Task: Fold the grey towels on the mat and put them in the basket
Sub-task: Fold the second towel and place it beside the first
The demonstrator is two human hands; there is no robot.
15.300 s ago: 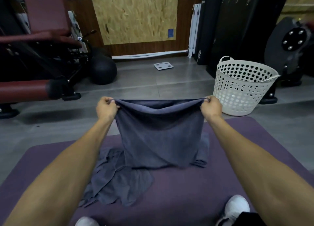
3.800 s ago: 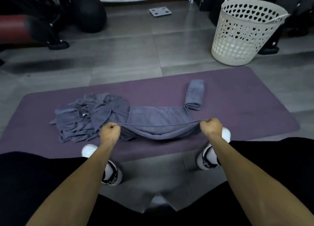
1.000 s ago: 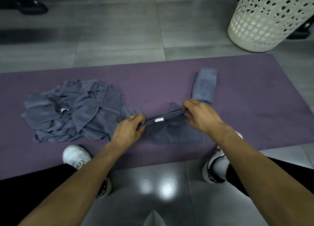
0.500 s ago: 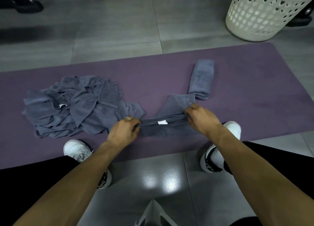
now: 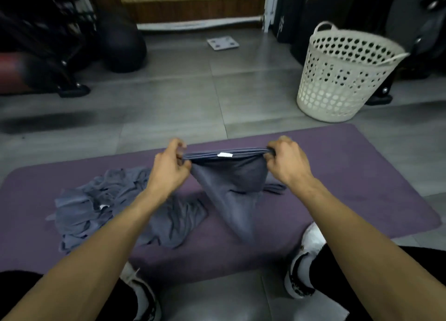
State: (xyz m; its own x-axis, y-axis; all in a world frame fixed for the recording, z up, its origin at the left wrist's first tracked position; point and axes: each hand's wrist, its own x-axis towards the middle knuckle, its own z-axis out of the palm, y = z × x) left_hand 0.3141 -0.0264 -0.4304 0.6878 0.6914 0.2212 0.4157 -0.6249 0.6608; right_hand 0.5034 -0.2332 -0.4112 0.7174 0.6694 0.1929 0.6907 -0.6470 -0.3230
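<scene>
You have lifted the folded grey towel (image 5: 231, 183) off the mat since half a second ago, when it lay flat under your hands, and the basket now shows whole again. The purple mat (image 5: 350, 176) is a wide, matte rectangle with rounded corners, lying on grey floor tiles (image 5: 169, 103). Beyond its far right corner stands the white plastic laundry basket (image 5: 337, 79), round, tapering downward, its wall pierced with rows of holes. On the mat's left half lies a rumpled heap of grey towels (image 5: 96, 205), soft and creased. The towel you hold hangs above the mat's middle, its layered top edge stretched taut and level between your hands, the cloth sagging to a blurred point below. A small white label (image 5: 224, 155) sits on that edge. Your left hand (image 5: 169, 168) pinches the left end between thumb and curled fingers; your right hand (image 5: 287, 163) grips the right end, fingers curled round it. Both forearms reach forward, wrists raised.
</scene>
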